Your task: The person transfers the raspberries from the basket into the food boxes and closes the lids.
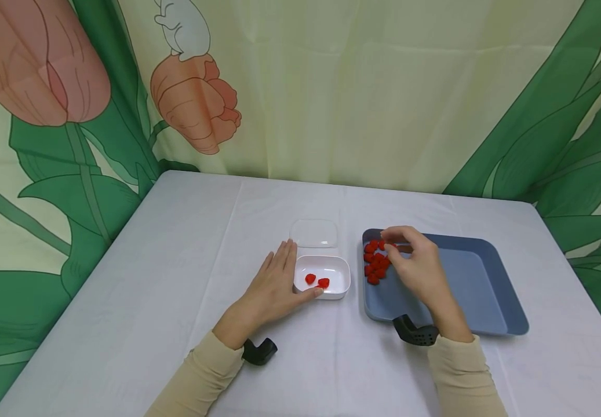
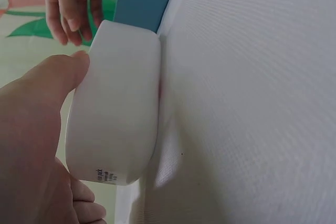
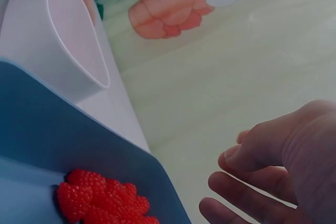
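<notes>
My left hand [image 1: 274, 284] lies against a small white box [image 1: 339, 291], its straight fingers along the left side and its thumb at the near rim. A few red raspberries [image 1: 323, 282] sit in the box, one partly behind the thumb. My right hand [image 1: 417, 263] hovers over the left part of a blue-grey tray [image 1: 467, 284]. Below its fingertips, several raspberries [image 3: 105, 198] cluster at the tray's left end. In the right wrist view the fingers are loosely bent, and no berry shows between them.
A clear plastic lid [image 1: 314, 233] lies just behind the white box. The white-clothed table [image 1: 123, 324] carries everything, and a printed curtain [image 1: 352, 98] hangs along its far edge. The tray's raised wall [image 3: 105, 124] stands between the raspberries and the box.
</notes>
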`<state>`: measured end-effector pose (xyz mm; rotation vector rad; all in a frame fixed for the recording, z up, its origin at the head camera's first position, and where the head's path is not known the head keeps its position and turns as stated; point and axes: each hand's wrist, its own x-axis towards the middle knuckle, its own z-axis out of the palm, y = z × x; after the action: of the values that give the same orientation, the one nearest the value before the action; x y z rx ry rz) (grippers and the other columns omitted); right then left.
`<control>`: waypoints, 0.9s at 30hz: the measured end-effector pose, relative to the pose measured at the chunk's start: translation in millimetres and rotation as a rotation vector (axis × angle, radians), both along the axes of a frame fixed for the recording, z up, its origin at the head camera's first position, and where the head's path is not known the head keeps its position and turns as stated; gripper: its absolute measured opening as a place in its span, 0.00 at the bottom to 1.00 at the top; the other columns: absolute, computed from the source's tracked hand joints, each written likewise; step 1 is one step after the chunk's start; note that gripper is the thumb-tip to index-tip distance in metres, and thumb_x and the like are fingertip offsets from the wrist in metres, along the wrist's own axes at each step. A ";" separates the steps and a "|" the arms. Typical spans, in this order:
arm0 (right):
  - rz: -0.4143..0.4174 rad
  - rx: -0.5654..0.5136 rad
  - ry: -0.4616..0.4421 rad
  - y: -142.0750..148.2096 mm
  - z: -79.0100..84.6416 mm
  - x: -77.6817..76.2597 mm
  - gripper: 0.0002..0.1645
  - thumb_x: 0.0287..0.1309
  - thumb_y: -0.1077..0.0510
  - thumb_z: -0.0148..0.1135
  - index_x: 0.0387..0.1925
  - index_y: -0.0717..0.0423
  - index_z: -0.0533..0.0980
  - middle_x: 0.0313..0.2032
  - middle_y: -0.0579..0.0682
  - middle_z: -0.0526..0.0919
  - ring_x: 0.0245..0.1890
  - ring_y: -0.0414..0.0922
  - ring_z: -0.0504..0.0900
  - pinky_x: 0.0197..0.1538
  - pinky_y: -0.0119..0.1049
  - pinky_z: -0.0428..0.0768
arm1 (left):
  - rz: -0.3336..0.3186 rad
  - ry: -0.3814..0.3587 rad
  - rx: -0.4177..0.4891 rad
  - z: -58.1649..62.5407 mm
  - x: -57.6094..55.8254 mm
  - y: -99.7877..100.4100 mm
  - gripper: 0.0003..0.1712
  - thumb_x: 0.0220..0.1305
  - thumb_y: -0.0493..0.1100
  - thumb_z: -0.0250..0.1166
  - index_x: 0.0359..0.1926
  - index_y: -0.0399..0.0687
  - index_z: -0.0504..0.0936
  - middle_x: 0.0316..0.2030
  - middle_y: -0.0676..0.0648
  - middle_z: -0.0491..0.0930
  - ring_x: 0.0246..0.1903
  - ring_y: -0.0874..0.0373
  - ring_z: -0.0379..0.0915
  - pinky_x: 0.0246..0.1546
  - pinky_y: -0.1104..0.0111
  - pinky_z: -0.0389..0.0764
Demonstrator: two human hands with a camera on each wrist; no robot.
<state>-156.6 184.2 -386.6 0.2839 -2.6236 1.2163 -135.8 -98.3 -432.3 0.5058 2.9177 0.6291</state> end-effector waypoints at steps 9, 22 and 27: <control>-0.018 0.014 0.045 5.4 -1.2 -2.2 0.13 0.63 0.67 0.59 0.49 0.60 0.80 0.45 0.54 0.86 0.45 0.47 0.83 0.51 0.47 0.82 | -0.018 0.039 -0.028 -1.9 -2.7 -0.2 0.63 0.61 0.75 0.55 0.78 0.37 0.43 0.79 0.41 0.44 0.79 0.49 0.38 0.78 0.52 0.45; -0.039 0.027 0.024 11.9 -6.9 -5.2 0.13 0.63 0.68 0.58 0.49 0.60 0.79 0.45 0.54 0.86 0.45 0.46 0.82 0.50 0.48 0.82 | -0.039 0.068 -0.026 -3.2 -2.2 0.5 0.61 0.63 0.73 0.55 0.78 0.37 0.42 0.79 0.41 0.44 0.79 0.50 0.37 0.78 0.52 0.46; -0.049 0.034 0.010 13.9 -8.8 -7.1 0.14 0.63 0.68 0.57 0.49 0.60 0.79 0.45 0.54 0.86 0.45 0.46 0.82 0.50 0.43 0.82 | -0.039 0.079 -0.018 -3.9 -1.4 1.8 0.60 0.63 0.72 0.56 0.78 0.37 0.43 0.79 0.41 0.45 0.79 0.50 0.38 0.78 0.52 0.46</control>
<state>-163.6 198.1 -395.4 0.2294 -2.6285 1.1531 -137.2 -96.5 -436.2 0.5970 2.9766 0.5912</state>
